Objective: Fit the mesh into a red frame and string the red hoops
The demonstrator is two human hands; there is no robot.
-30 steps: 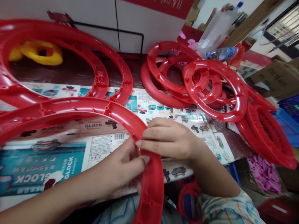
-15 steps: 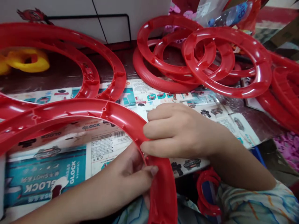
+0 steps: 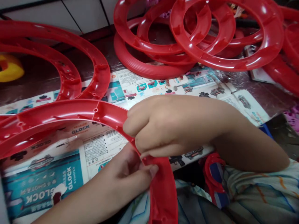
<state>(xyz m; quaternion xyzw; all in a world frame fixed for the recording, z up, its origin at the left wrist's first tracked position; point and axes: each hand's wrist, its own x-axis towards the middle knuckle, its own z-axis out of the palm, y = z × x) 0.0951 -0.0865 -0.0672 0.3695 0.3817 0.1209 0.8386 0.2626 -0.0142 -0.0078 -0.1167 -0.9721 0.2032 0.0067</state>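
A large red plastic half-ring [image 3: 108, 114], shaped like a hollow channel with small ribs and screw posts, curves across the front with its inside facing up. My left hand [image 3: 130, 174] grips its near right part, thumb over the inner edge and fingers beneath. Over the same stretch is my right hand [image 3: 161, 127], closed with its fingers curled down into the channel. Its fingertips are mostly hidden, and whatever they pinch there is too small to make out. Both hands are close together, the right one just above the left thumb.
Stacked red rings [image 3: 224, 63] lie at the back right, and larger red rings [image 3: 99, 65] at the back left. A yellow plastic part [image 3: 10, 70] sits at the left edge. Printed flattened cardboard [image 3: 93, 149] covers the table. White tiles [image 3: 42, 15] rise behind.
The view has tilted down and shifted right. My right hand has turned over, its knuckles rolling forward and wrist rising, at the same spot on the ring. My left hand keeps its grip.
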